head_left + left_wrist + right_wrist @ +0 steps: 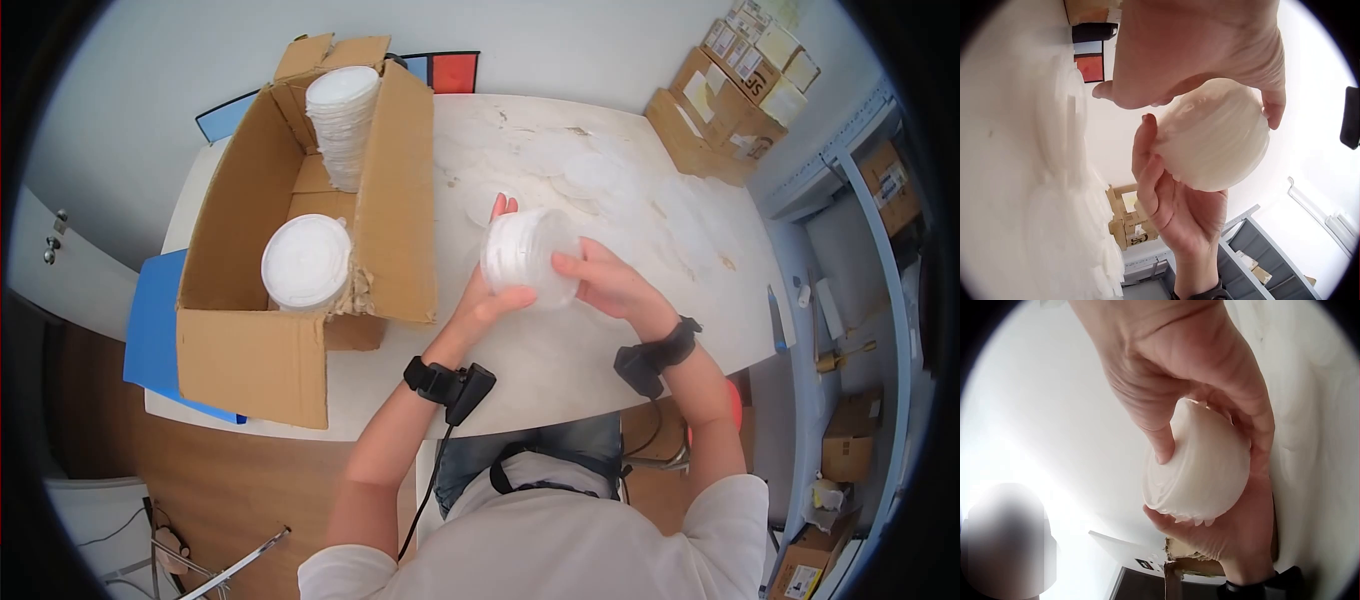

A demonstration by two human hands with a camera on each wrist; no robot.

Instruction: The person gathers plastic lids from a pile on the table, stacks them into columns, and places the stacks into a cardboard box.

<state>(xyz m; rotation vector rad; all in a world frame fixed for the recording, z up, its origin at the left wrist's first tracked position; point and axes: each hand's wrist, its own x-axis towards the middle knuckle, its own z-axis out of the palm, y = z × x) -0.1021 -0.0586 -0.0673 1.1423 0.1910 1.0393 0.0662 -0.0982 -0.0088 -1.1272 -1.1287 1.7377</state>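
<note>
Both hands hold a short stack of translucent white round plastic lids (pixel 522 252) above the table, in front of the torso. My left hand (pixel 478 298) grips it from the left, thumb on the near side and fingers round the far side. On the other side, my right hand (pixel 618 284) has its thumb pressed on the flat end face, as the right wrist view also shows, while its fingers curl behind the stack. Layered rims of the stack (pixel 1213 140) show in the left wrist view, tilted between the two hands.
An open cardboard box (pixel 398 200) stands at the left, holding a tall stack of white round lids (pixel 342 125) and another stack (pixel 306 262). Loose translucent lids (pixel 590 175) spread over the white table (pixel 560 370). Closed cartons (pixel 725 115) sit back right; a blue cutter (pixel 776 318) lies at the right edge.
</note>
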